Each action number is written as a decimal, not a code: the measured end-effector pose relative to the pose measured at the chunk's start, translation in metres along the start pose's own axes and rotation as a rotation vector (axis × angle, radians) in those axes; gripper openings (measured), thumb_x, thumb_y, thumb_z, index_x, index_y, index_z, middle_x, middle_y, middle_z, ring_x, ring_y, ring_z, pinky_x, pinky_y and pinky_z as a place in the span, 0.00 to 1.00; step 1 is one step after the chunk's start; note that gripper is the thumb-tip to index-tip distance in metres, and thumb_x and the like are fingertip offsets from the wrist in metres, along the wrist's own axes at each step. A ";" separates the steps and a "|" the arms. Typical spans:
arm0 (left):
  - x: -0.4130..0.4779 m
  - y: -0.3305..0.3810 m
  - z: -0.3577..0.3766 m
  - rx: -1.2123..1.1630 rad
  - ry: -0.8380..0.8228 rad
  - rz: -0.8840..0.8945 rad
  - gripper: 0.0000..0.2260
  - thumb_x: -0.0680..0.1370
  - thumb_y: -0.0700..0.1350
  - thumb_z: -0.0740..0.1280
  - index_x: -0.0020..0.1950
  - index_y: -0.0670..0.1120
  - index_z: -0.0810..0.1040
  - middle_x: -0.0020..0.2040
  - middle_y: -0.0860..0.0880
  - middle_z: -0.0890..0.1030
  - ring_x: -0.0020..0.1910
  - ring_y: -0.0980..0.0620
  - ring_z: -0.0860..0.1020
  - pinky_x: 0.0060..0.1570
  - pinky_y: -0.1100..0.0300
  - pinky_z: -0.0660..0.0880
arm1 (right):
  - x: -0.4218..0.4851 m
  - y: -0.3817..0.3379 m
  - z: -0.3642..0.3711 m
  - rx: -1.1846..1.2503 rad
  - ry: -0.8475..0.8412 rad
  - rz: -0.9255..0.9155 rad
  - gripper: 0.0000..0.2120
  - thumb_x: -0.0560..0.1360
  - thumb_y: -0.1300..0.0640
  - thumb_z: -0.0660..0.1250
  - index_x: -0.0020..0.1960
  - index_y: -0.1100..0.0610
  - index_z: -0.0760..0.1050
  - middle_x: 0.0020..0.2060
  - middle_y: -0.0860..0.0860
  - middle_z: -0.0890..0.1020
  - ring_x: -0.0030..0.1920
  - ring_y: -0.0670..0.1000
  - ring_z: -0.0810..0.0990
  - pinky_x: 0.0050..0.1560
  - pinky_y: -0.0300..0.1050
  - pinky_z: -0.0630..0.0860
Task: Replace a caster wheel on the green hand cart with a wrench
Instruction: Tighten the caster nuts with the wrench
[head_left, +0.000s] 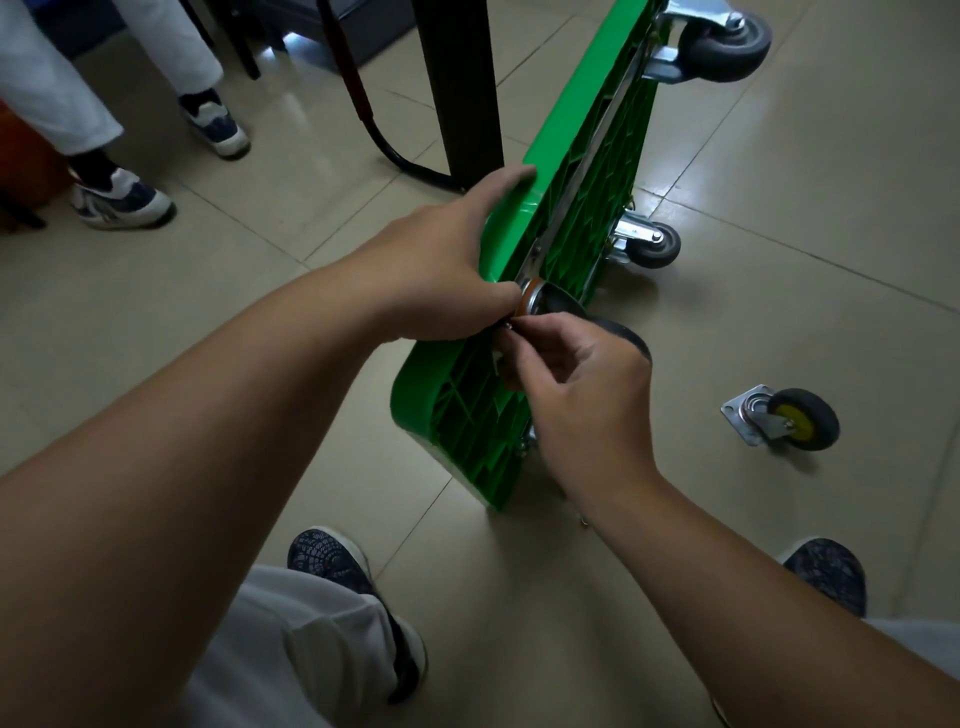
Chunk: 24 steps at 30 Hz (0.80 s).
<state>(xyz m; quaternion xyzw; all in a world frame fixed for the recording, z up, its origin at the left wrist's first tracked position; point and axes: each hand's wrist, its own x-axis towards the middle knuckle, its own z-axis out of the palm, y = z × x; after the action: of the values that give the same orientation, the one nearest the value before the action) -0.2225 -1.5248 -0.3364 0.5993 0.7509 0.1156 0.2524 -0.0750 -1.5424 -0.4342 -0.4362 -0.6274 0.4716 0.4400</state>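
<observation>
Cart (421, 384) tipped on edge on floor (779, 519), ribbed underside facing right, far end cut off at frame top. Left hand (441, 260) laid over upper rim, fingers straight and together. Right hand (582, 379) just beside, fingertips (524, 328) pinching metal bit (508, 326), too small to identify. Caster (531, 299) against underside, largely hidden behind both hands. Loose caster (789, 418) lying on floor, well right of cart.

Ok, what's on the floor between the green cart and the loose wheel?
Only bare floor tile lies between the green cart and the loose wheel, seen in the head view.
</observation>
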 end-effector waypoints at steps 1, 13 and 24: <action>0.000 0.000 0.000 0.001 0.003 0.003 0.42 0.77 0.46 0.71 0.80 0.68 0.50 0.52 0.48 0.76 0.41 0.50 0.81 0.39 0.55 0.79 | 0.000 0.000 0.001 -0.006 -0.005 -0.002 0.06 0.77 0.58 0.72 0.53 0.58 0.84 0.40 0.47 0.86 0.40 0.45 0.85 0.45 0.49 0.83; 0.000 -0.002 0.000 0.015 0.027 0.038 0.41 0.77 0.47 0.70 0.81 0.66 0.50 0.50 0.49 0.75 0.35 0.55 0.75 0.33 0.61 0.70 | 0.001 0.002 -0.003 0.078 -0.048 0.004 0.09 0.74 0.62 0.75 0.55 0.57 0.84 0.43 0.47 0.87 0.44 0.46 0.86 0.49 0.46 0.83; 0.000 -0.003 0.000 0.019 0.026 0.039 0.41 0.77 0.48 0.70 0.81 0.67 0.49 0.53 0.49 0.75 0.38 0.55 0.76 0.38 0.58 0.75 | 0.002 0.002 -0.001 0.051 -0.052 0.028 0.05 0.78 0.59 0.71 0.49 0.60 0.84 0.36 0.48 0.85 0.36 0.44 0.84 0.39 0.39 0.79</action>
<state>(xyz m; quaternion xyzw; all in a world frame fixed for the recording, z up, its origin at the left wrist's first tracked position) -0.2247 -1.5260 -0.3380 0.6147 0.7434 0.1212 0.2343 -0.0738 -1.5398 -0.4353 -0.4214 -0.6202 0.5046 0.4280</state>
